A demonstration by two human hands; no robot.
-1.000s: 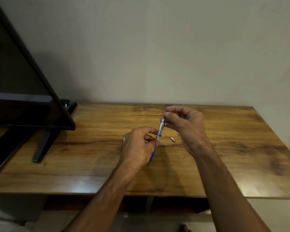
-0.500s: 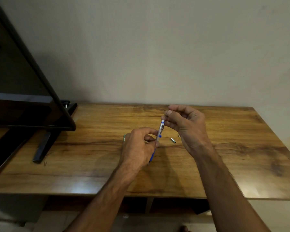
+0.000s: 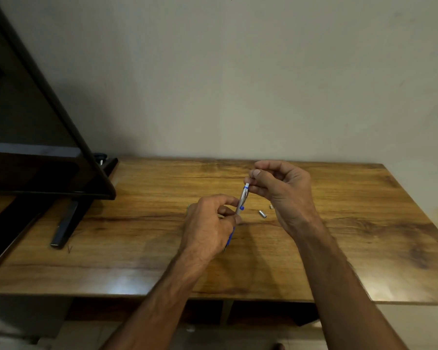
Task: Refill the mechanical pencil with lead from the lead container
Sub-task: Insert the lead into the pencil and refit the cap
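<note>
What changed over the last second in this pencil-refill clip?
Almost nothing. The right hand crept slightly up at the top end of the pencil, fingertips pinched there. The left hand kept gripping the barrel; the small metal cap stayed on the table.

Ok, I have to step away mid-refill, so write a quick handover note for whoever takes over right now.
Left hand: holds the mechanical pencil by its lower barrel, tilted, top end up.
Right hand: fingertips pinched at the pencil's open top; any lead there is too thin to confirm.
On the table: small metal cap lies right of the pencil. Lead container not clearly visible.
Done: cap off.
Left: finish feeding lead, refit cap.
</note>
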